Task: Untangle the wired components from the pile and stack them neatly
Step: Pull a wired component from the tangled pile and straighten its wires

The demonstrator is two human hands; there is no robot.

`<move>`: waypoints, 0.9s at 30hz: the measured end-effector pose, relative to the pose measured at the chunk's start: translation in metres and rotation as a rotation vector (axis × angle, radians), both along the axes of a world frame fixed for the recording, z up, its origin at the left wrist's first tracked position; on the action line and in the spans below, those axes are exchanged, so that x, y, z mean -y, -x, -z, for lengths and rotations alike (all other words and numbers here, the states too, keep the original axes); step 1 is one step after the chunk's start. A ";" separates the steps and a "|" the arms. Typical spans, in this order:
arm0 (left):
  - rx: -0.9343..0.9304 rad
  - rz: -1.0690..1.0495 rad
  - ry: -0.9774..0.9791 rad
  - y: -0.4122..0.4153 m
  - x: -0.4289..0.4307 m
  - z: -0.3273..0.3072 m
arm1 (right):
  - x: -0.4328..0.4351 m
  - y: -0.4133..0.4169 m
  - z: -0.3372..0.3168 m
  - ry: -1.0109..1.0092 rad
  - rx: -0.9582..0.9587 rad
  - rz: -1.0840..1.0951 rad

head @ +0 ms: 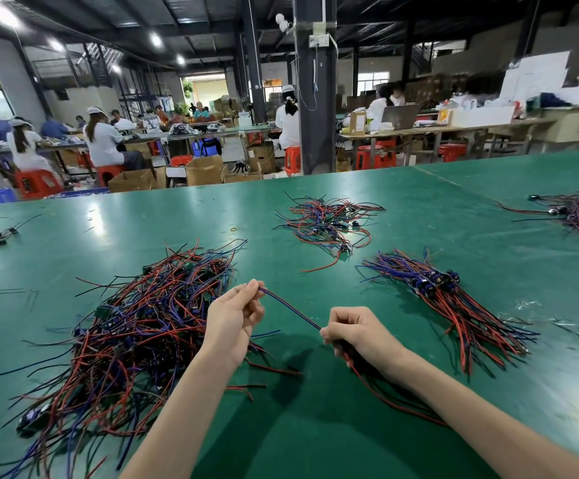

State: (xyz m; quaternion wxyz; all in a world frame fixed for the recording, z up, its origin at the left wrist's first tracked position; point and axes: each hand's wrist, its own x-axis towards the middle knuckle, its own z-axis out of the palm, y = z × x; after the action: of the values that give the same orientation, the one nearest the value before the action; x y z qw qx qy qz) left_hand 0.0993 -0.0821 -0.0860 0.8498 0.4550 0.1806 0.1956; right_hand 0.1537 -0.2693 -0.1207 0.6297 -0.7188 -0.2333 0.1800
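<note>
We hold one wired component taut: our left hand pinches its thin blue-and-red lead ends, our right hand curls round its dark middle, red leads trailing lower right; its long axis runs upper left to lower right, much like the neat stack right of centre, nearest our right hand; the limp, glossy tangled pile lies left.

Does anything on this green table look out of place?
A small yellowish ring lies alone on the table, and one red wire strays from the far tangle toward the neat stack.
</note>
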 end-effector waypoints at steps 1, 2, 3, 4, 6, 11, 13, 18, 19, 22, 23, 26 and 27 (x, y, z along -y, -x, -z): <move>-0.011 -0.043 -0.102 -0.001 0.000 0.003 | 0.000 0.001 0.000 0.000 0.000 -0.006; -0.028 -0.090 -0.228 -0.002 -0.001 0.006 | 0.000 0.001 0.000 -0.003 -0.002 -0.012; -0.045 -0.140 -0.382 -0.003 -0.001 0.009 | 0.000 0.001 0.000 -0.007 -0.004 -0.018; -0.053 -0.194 -0.556 -0.003 -0.002 0.012 | 0.000 0.002 0.000 -0.011 -0.008 -0.025; -0.036 -0.296 -0.909 -0.002 -0.003 0.016 | 0.000 0.003 0.000 -0.018 -0.020 -0.047; 0.064 -0.417 -1.271 0.000 -0.004 0.020 | 0.000 0.005 -0.002 -0.008 -0.041 -0.086; 0.024 -0.406 -1.156 0.000 -0.004 0.019 | 0.000 0.006 -0.004 -0.012 -0.039 -0.085; -0.028 -0.324 -0.866 -0.003 -0.004 0.016 | 0.000 0.007 -0.006 0.012 -0.050 -0.111; -0.022 -0.318 -0.833 -0.002 -0.003 0.015 | 0.000 0.007 -0.006 0.022 -0.051 -0.111; -0.016 -0.306 -0.797 -0.001 -0.002 0.015 | 0.001 0.008 -0.006 0.056 -0.052 -0.111; -0.016 -0.301 -0.792 -0.001 -0.002 0.014 | 0.001 0.008 -0.007 0.065 -0.055 -0.115; -0.012 -0.294 -0.802 -0.001 -0.003 0.014 | 0.001 0.009 -0.008 0.093 -0.062 -0.140; -0.011 -0.295 -0.820 0.000 -0.003 0.014 | 0.001 0.010 -0.009 0.095 -0.065 -0.148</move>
State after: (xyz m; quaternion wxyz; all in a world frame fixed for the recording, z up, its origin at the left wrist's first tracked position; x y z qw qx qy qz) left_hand 0.0997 -0.0792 -0.0997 0.5609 0.7251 0.1554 0.3681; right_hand 0.1441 -0.2706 -0.1117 0.5870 -0.7225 -0.2562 0.2602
